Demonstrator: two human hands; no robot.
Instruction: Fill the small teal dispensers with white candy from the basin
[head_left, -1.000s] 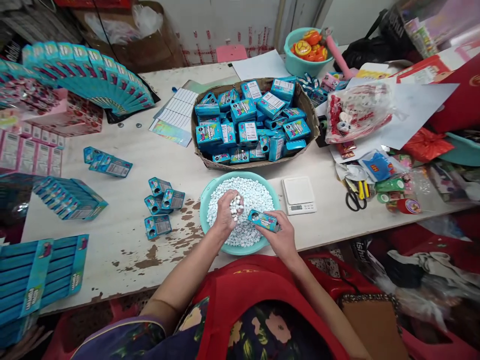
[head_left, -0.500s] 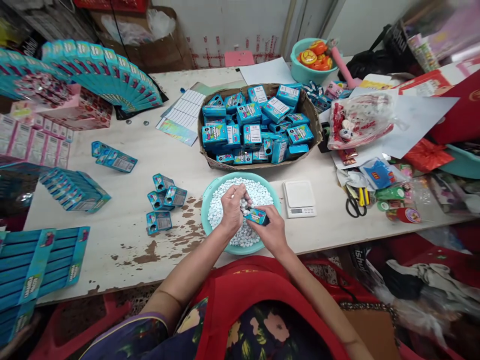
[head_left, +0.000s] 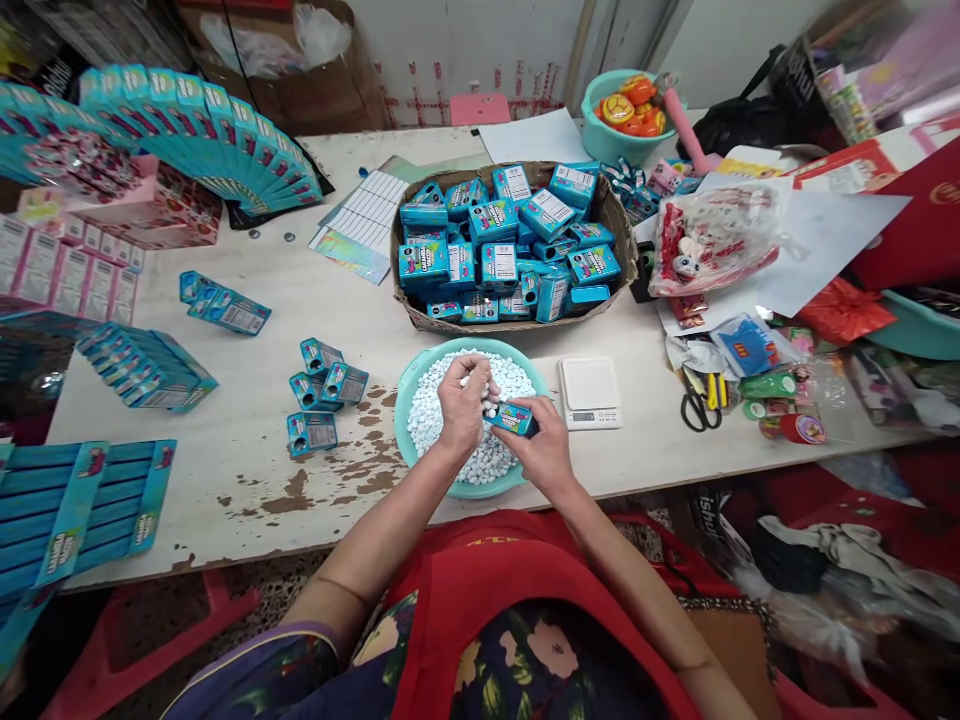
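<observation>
Over a teal bowl (head_left: 405, 410) filled with small white candies (head_left: 431, 400), my left hand (head_left: 463, 405) is closed on some of the white pieces, at the open end of a small blue box. My right hand (head_left: 541, 445) grips that blue box (head_left: 512, 417) from its right side, fingers wrapped round it, label facing up. Behind the bowl stands a cardboard box (head_left: 626, 270) heaped with blue candy boxes (head_left: 491, 220). Several small blue boxes (head_left: 313, 432) with dark round openings lie left of the bowl. A white scale (head_left: 590, 388) sits just right of it.
Blue display packs (head_left: 67, 520) and pink boxes (head_left: 71, 280) line the left side. Scissors (head_left: 701, 405), a plastic bag (head_left: 720, 240) and wrapped sweets lie at the right. A teal basin (head_left: 592, 100) with orange toys stands at the back.
The view has shifted slightly, so the table contents appear a little left and higher. My left hand has turned and opened a little around the candies; my right hand still holds the blue box.
</observation>
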